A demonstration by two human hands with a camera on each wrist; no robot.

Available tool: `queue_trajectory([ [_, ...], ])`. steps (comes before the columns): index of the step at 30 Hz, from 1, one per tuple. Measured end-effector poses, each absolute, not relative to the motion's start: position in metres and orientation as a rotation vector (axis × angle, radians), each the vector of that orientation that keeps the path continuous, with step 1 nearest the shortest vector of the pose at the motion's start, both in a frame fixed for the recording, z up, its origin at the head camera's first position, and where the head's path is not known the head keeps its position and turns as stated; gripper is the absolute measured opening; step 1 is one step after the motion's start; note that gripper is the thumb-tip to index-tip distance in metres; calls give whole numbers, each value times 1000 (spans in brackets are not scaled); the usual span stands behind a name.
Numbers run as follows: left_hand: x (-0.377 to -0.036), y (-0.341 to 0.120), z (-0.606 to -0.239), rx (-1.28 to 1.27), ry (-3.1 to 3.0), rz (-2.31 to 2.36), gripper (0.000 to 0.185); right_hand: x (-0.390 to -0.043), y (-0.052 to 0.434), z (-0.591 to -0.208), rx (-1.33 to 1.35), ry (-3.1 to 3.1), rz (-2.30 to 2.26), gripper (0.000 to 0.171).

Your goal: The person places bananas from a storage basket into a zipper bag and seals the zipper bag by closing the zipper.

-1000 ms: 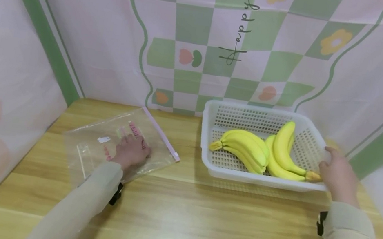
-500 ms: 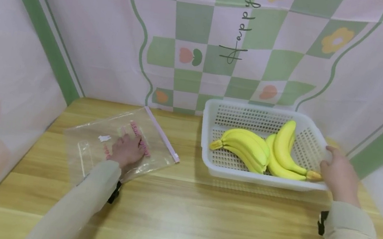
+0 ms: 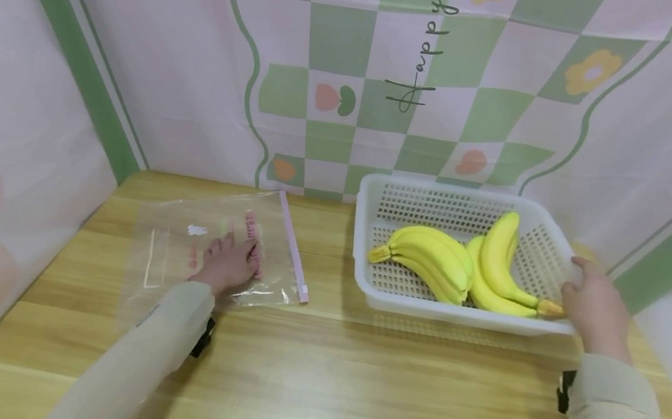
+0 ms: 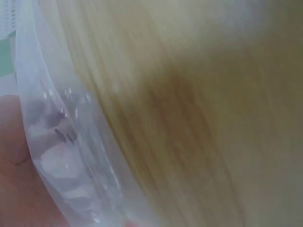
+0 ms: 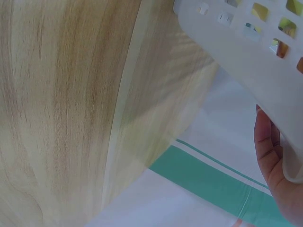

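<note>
A clear zip bag with a pink slider strip and pink print lies flat on the left of the wooden table. My left hand rests on it with fingers spread. In the left wrist view, crinkled plastic shows beside part of that hand. On the right is a white perforated basket, which my right hand grips by its right end. Fingers curl under the rim in the right wrist view. Inside the basket are two bunches of bananas, one left and one right.
The wooden table extends in front of both things. A patterned cloth with green checks hangs behind the basket, and more cloth lines both sides. A black wrist strap shows at the right cuff.
The zip bag has turned clockwise under my left hand; its slider end has come nearer and its strip's far end has shifted right. My right hand and the basket have stayed in place.
</note>
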State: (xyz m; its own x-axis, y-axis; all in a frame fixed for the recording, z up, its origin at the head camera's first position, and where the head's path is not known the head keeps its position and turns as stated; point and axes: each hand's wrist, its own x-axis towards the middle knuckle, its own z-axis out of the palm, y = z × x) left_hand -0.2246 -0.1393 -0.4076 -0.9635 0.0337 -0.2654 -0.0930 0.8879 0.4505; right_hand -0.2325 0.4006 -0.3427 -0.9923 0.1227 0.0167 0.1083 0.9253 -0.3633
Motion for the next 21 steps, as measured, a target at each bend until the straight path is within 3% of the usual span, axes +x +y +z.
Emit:
queue_trajectory([
  [21, -230, -122, -411, 57, 3034, 656, 48, -234, 403, -345, -189, -3045, 567, 59],
])
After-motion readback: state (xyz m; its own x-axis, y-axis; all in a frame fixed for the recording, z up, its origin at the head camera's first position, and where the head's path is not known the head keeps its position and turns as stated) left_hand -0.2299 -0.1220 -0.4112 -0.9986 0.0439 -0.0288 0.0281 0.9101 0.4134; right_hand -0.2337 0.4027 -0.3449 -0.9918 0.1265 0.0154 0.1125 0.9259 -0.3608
